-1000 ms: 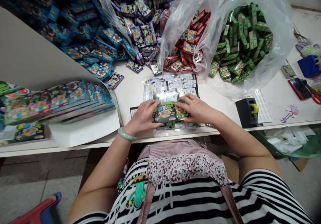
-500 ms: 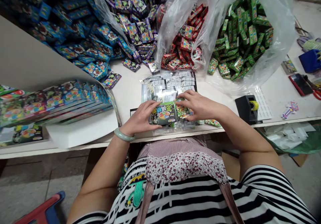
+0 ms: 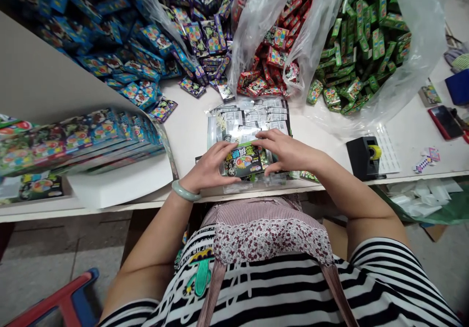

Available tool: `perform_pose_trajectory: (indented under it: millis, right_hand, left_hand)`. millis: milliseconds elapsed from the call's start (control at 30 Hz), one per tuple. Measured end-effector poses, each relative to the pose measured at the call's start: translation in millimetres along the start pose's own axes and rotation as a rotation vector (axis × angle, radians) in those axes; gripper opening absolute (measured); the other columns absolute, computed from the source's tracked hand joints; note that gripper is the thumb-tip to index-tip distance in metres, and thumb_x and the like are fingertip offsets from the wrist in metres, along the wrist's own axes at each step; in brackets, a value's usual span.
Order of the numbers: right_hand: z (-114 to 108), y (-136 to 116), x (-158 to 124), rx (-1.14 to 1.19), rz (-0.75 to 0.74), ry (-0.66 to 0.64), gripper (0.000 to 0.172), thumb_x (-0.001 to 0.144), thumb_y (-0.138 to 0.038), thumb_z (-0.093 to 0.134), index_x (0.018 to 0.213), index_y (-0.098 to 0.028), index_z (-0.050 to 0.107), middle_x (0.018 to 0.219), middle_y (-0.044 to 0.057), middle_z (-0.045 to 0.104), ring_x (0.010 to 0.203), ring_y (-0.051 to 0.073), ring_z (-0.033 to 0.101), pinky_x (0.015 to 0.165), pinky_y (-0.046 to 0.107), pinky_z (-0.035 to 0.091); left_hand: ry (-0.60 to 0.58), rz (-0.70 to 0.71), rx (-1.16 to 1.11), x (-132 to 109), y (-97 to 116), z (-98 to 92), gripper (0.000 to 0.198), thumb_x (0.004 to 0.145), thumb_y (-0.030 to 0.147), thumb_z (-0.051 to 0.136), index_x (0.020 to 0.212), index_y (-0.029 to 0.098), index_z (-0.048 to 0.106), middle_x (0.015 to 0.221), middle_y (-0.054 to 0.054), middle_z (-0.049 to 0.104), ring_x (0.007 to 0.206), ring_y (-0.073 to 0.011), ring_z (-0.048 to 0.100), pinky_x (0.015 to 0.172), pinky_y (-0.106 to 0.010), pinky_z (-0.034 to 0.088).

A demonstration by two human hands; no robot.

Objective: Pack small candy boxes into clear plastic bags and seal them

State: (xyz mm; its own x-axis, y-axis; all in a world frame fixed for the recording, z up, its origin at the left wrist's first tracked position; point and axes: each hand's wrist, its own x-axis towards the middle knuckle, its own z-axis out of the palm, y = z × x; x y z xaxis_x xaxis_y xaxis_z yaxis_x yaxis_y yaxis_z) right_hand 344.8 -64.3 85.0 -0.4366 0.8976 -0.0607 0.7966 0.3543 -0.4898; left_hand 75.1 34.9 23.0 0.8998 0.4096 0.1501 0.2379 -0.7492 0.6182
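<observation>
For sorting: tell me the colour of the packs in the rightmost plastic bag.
Green, seen in the head view: the packs fill the clear bag.

Person in a black-and-white striped top with a green cartoon print, bare forearms. A brown-and-white gingham apron (image 3: 264, 229) with a floral lace-trimmed panel and brown straps. A pale green jade bangle (image 3: 185, 192) circles the left wrist.

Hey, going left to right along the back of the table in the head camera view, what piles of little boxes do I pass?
Blue boxes → purple boxes → red boxes in a clear bag → green boxes in a clear bag.
</observation>
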Motion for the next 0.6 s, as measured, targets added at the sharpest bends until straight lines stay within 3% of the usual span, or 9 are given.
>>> perform_pose_trajectory:
  millis: [100,200,333,400,500,600]
  right_hand:
    - [11.1,-3.4,0.3,0.04,0.051,0.116,0.087,0.074,-0.055,0.079,0.148,-0.026,0.043,0.149,0.014,0.046,0.138,0.035,0.041,0.114,0.055,0.037]
    - [23.1,-14.0,-2.3,0.029,0.142,0.199,0.065,0.086,-0.052,0.068,0.144,-0.028,0.049,0.135,0.01,0.061,0.136,0.034,0.043,0.116,0.058,0.03]
    - [32.4,-14.6,3.9,0.057,0.111,0.211,0.041,0.098,-0.04,0.054,0.138,-0.031,0.055,0.129,0.005,0.068,0.141,0.03,0.04,0.121,0.058,0.019]
    - [27.4,4.3,17.3,0.107,0.166,0.31,0.038,0.1,-0.037,0.048,0.136,-0.027,0.057,0.125,0.005,0.07,0.133,0.027,0.05,0.118,0.052,0.029]
    - [11.1,53.0,52.7,0.076,0.356,0.478,0.036,0.101,-0.031,0.045,0.129,-0.019,0.063,0.123,0.009,0.07,0.116,0.025,0.06,0.106,0.044,0.041]
    - [1.1,98.9,99.2,-0.124,0.49,0.413,0.038,0.094,-0.03,0.057,0.128,-0.014,0.065,0.13,0.015,0.065,0.122,0.032,0.054,0.106,0.047,0.038]
  left_hand:
    - [0.059,-0.029,0.018,-3.1,-2.3,1.2,0.092,0.075,0.061,0.074,0.15,0.022,0.036,0.135,-0.015,0.049,0.127,-0.0331,0.052,0.109,-0.052,0.046]
    - [0.12,-0.052,0.051,-6.7,-5.2,1.7,0.092,0.076,0.059,0.074,0.151,0.023,0.035,0.134,-0.015,0.048,0.126,-0.0323,0.052,0.108,-0.051,0.047]
    - [0.152,-0.065,0.07,-8.6,-11.0,4.2,0.09,0.076,0.058,0.074,0.15,0.022,0.036,0.132,-0.014,0.049,0.124,-0.0316,0.053,0.107,-0.05,0.048]
    - [0.19,-0.102,0.074,-10.2,-14.2,3.9,0.089,0.077,0.058,0.073,0.149,0.023,0.036,0.131,-0.014,0.049,0.123,-0.0314,0.053,0.107,-0.05,0.048]
    - [0.246,-0.151,0.088,-14.4,-16.6,1.2,0.088,0.077,0.058,0.073,0.149,0.023,0.037,0.131,-0.013,0.049,0.125,-0.0318,0.052,0.109,-0.051,0.046]
    - [0.252,-0.155,0.091,-18.6,-15.0,-0.1,0.087,0.078,0.055,0.073,0.15,0.024,0.035,0.131,-0.013,0.048,0.126,-0.0318,0.051,0.11,-0.051,0.046]
